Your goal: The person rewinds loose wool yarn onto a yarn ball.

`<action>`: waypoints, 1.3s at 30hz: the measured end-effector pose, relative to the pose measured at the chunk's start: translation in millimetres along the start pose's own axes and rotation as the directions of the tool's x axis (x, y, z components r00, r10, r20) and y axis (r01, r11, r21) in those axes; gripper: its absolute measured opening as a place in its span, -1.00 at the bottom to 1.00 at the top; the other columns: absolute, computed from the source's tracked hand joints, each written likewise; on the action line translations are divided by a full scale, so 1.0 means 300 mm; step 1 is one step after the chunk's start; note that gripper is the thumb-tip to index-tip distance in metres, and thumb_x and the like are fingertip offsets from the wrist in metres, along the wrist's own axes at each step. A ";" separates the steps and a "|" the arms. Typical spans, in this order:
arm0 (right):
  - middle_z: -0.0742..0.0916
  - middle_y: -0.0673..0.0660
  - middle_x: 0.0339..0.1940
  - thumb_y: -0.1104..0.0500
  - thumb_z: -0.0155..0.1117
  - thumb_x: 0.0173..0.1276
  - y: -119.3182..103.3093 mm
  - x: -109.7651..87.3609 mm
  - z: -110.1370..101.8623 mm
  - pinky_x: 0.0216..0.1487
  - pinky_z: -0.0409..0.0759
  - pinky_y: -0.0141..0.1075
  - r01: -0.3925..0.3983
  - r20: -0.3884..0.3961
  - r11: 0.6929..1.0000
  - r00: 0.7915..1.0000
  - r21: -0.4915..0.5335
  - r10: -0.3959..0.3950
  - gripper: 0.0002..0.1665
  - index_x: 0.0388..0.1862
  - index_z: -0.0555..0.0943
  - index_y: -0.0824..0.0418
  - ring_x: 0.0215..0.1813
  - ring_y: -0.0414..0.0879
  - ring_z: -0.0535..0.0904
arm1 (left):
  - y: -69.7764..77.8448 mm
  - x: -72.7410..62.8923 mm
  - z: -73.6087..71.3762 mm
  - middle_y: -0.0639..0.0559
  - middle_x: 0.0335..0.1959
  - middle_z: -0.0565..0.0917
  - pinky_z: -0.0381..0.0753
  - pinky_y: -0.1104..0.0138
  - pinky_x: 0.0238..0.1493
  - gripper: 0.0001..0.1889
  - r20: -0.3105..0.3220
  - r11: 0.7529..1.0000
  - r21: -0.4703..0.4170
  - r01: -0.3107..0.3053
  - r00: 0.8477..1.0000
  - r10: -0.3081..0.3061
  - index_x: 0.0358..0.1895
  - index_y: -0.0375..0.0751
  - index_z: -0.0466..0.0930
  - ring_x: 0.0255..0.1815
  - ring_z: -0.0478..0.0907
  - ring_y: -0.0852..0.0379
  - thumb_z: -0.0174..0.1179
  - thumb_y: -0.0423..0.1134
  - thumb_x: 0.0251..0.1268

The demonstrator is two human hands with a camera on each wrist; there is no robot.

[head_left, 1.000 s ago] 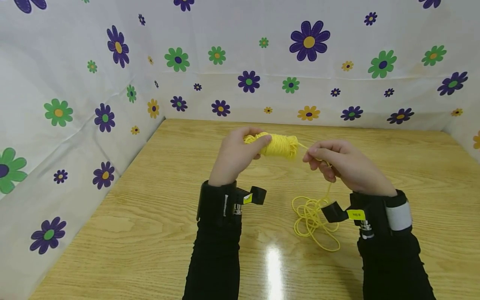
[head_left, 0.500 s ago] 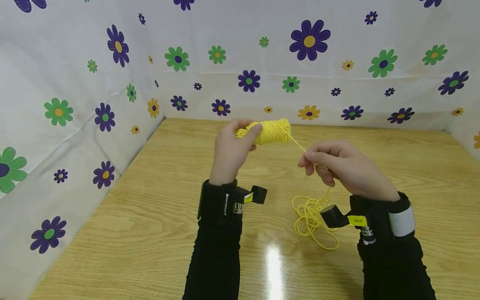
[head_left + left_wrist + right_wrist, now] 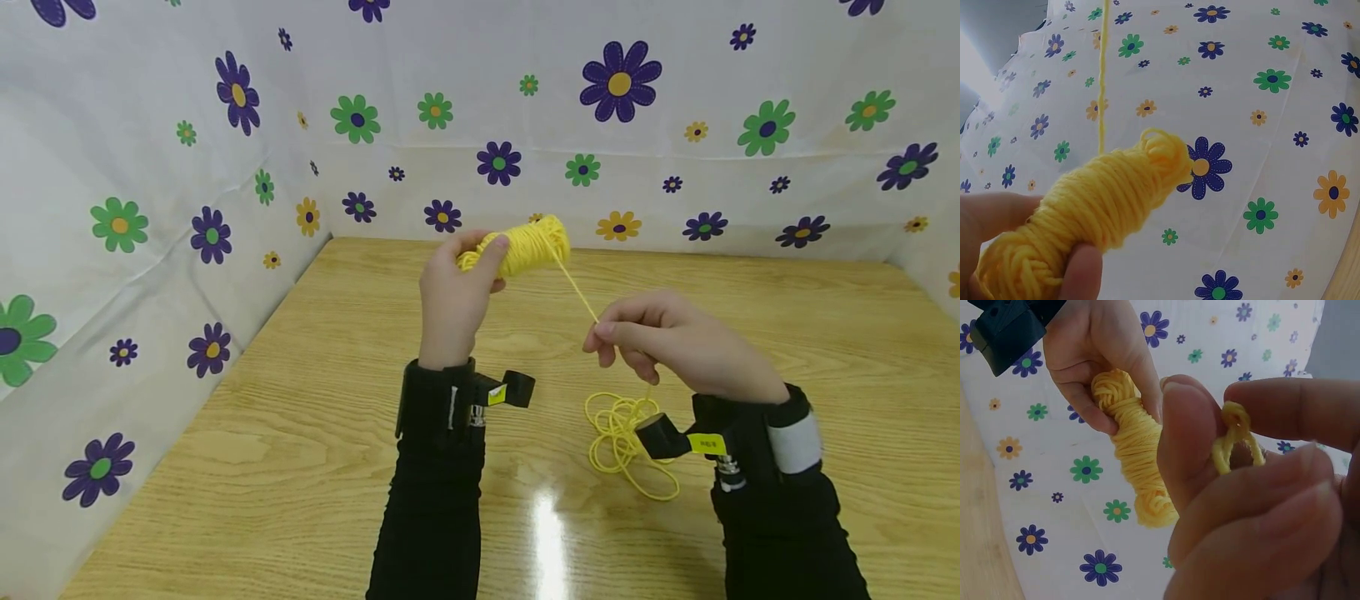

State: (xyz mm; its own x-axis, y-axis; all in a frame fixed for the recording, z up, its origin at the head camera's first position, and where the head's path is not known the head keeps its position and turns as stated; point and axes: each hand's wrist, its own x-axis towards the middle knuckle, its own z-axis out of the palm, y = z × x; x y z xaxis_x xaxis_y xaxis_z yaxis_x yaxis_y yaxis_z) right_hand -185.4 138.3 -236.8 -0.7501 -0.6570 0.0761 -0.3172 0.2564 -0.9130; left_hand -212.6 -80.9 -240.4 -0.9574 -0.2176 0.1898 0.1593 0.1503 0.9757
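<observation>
My left hand [image 3: 455,287] grips one end of a wound bundle of yellow yarn [image 3: 528,247], thumb on the near side; the bundle's free end tilts up to the right. From the bundle a taut strand [image 3: 576,288] runs down to my right hand [image 3: 660,337], which pinches it between thumb and forefinger. In the right wrist view, the yarn [image 3: 1235,419] shows doubled between the fingertips, and the left hand [image 3: 1094,347] holds the bundle [image 3: 1138,447] behind. Close up in the left wrist view, wraps cross the middle of the bundle [image 3: 1097,200].
A loose tangle of yellow yarn [image 3: 618,433] lies on the wooden table [image 3: 300,433] below the right hand, joined to it by a strand. A white cloth with printed flowers [image 3: 435,50] hangs behind and along the left. Both wrists wear black camera straps [image 3: 435,404].
The left hand has raised the bundle up and leftward, tilting its free end upward. My right hand has moved slightly down and left. The strand between them is longer and steeper.
</observation>
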 end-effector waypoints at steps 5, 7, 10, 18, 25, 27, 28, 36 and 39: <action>0.61 0.26 -0.39 0.17 -0.05 0.46 0.005 0.008 0.001 -0.61 0.42 -0.32 -0.021 0.042 0.999 0.999 -0.049 0.024 -0.70 -0.21 0.58 0.34 -0.65 -0.11 0.32 | -0.001 0.002 0.000 -0.12 -0.08 0.48 0.63 0.39 -0.25 -0.64 -0.021 0.998 -0.069 -0.016 1.000 0.014 0.05 -0.30 0.49 -0.25 0.58 0.01 0.14 -0.14 0.28; 0.61 0.26 -0.38 0.16 -0.04 0.45 0.006 0.011 0.003 -0.61 0.42 -0.32 -0.021 0.062 0.997 0.998 -0.069 0.025 -0.70 -0.22 0.59 0.32 -0.65 -0.11 0.33 | 0.000 0.002 0.000 -0.13 -0.09 0.48 0.63 0.39 -0.25 -0.64 -0.026 0.995 -0.094 -0.015 1.000 0.012 0.05 -0.31 0.48 -0.22 0.57 0.02 0.14 -0.16 0.28; 0.62 0.27 -0.37 0.18 -0.05 0.45 0.007 0.016 0.006 -0.60 0.41 -0.33 -0.004 0.102 0.997 0.995 -0.073 0.012 -0.70 -0.22 0.60 0.32 -0.65 -0.11 0.34 | 0.004 0.001 0.000 -0.14 -0.09 0.46 0.63 0.39 -0.23 -0.64 -0.026 0.992 -0.129 -0.014 1.000 0.011 0.05 -0.33 0.47 -0.18 0.55 0.04 0.14 -0.18 0.29; 0.63 0.21 -0.39 0.18 -0.07 0.46 0.015 0.027 0.012 -0.60 0.40 -0.34 0.012 0.166 0.994 0.986 -0.106 0.006 -0.70 -0.23 0.62 0.27 -0.66 -0.13 0.35 | 0.012 -0.003 -0.001 -0.15 -0.10 0.46 0.63 0.36 -0.21 -0.64 0.003 0.977 -0.215 -0.006 1.000 0.007 0.04 -0.35 0.46 -0.19 0.53 0.05 0.13 -0.18 0.29; 0.63 0.13 -0.45 0.14 -0.08 0.47 0.028 0.043 0.019 -0.63 0.37 -0.37 -0.014 0.185 0.990 0.982 -0.140 0.040 -0.69 -0.25 0.63 0.21 -0.68 -0.14 0.34 | 0.016 0.003 -0.011 -0.14 -0.11 0.47 0.64 0.36 -0.22 -0.65 0.087 0.936 -0.351 0.011 0.996 0.021 0.03 -0.40 0.45 -0.22 0.52 0.07 0.10 -0.20 0.32; 0.63 0.13 -0.46 0.14 -0.07 0.46 0.033 0.047 0.021 -0.64 0.36 -0.37 -0.013 0.190 0.989 0.981 -0.146 0.041 -0.69 -0.26 0.63 0.22 -0.68 -0.13 0.34 | 0.017 0.003 -0.015 -0.13 -0.12 0.48 0.63 0.38 -0.23 -0.68 0.152 0.911 -0.410 0.035 0.988 0.031 0.03 -0.42 0.44 -0.21 0.50 0.07 0.06 -0.23 0.35; 0.62 0.13 -0.47 0.14 -0.07 0.46 0.035 0.049 0.021 -0.64 0.36 -0.37 -0.010 0.193 0.989 0.981 -0.148 0.039 -0.69 -0.26 0.62 0.23 -0.68 -0.13 0.34 | 0.019 0.001 -0.017 -0.12 -0.13 0.48 0.63 0.39 -0.23 -0.68 0.189 0.899 -0.435 0.052 0.981 0.035 0.03 -0.43 0.43 -0.20 0.49 0.08 0.04 -0.25 0.36; 0.60 0.18 -0.45 0.18 -0.09 0.46 0.063 0.062 0.015 -0.67 0.35 -0.37 -0.020 0.199 0.992 0.979 -0.123 0.044 -0.68 -0.21 0.60 0.32 -0.70 -0.16 0.32 | 0.037 -0.015 -0.031 -0.08 -0.20 0.47 0.59 0.46 -0.30 -0.69 0.425 0.890 -0.428 0.156 0.904 0.046 0.03 -0.51 0.39 -0.27 0.45 0.12 -0.04 -0.29 0.39; 0.60 0.19 -0.42 0.17 -0.11 0.46 0.070 0.062 0.013 -0.64 0.36 -0.38 -0.072 0.182 0.990 0.979 -0.118 0.093 -0.67 -0.16 0.58 0.33 -0.68 -0.18 0.32 | 0.038 -0.019 -0.035 -0.08 -0.21 0.47 0.58 0.44 -0.31 -0.69 0.510 0.911 -0.378 0.165 0.858 0.056 0.02 -0.51 0.39 -0.28 0.44 0.11 -0.06 -0.30 0.39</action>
State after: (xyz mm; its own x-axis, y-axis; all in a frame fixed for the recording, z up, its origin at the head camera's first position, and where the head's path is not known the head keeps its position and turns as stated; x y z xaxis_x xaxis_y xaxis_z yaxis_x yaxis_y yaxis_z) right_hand -203.7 128.8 -256.2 -0.6582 -0.7482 -0.0837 -0.3284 0.3853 -0.8624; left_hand -202.9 -88.0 -229.1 -0.9355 0.3140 0.1620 0.0781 -0.2634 0.9615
